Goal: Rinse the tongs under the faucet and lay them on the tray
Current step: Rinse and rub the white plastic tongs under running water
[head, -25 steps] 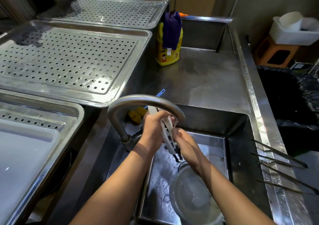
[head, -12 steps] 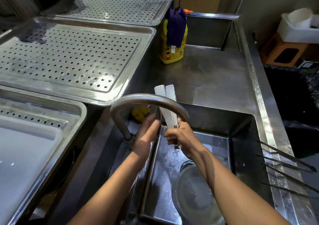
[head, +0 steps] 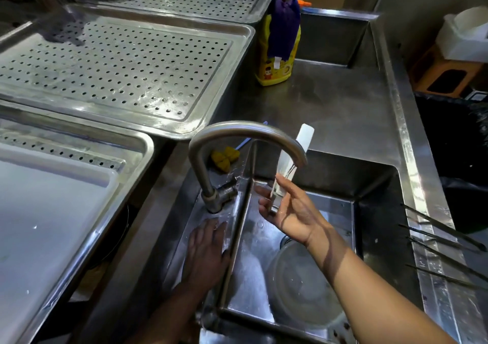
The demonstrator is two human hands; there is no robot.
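Tongs upright in my right hand, tray at ten o'clock.
My right hand [head: 287, 211] pinches the tongs [head: 291, 164], long axis twelve-to-six beneath the faucet [head: 237, 132]; my left hand [head: 206, 251] lies flat, empty; the tray [head: 211, 84] sits well left.

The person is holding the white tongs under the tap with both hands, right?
Not quite. In the head view only the right hand holds the white tongs under the tap. The left hand rests flat on the sink edge.
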